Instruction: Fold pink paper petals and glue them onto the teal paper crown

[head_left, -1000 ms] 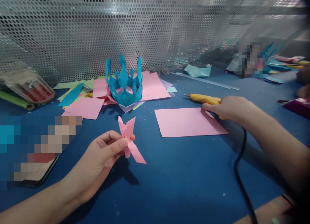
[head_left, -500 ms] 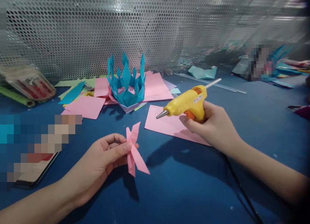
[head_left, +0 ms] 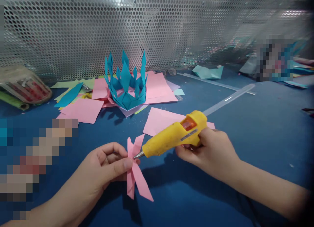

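My left hand (head_left: 108, 168) is closed, pinching a folded pink paper piece (head_left: 141, 184) at its crossing middle between thumb and fingers. Its strips spread out above and below the pinch. My right hand (head_left: 213, 155) is wrapped round the handle of a yellow glue gun (head_left: 166, 138). The gun's metal nozzle is at the middle of the paper piece, beside my left thumb tip; whether it touches, I cannot tell. A clear glue stick (head_left: 228, 99) juts from the gun's back. The trigger is hidden by my fingers.
A blue paper crown (head_left: 127, 96) stands on pink sheets (head_left: 162, 86) at the back. A pink sheet (head_left: 157, 120) lies behind the gun. Back left are a plastic jar (head_left: 26, 84) and loose papers (head_left: 85, 110). Glue sticks (head_left: 211, 81) and a pale teal paper (head_left: 208, 72) lie back right.
My right hand has brought the glue gun left and down, so its nozzle now meets the pink paper's middle in view. My left hand keeps its pinch, slightly lower in the picture.
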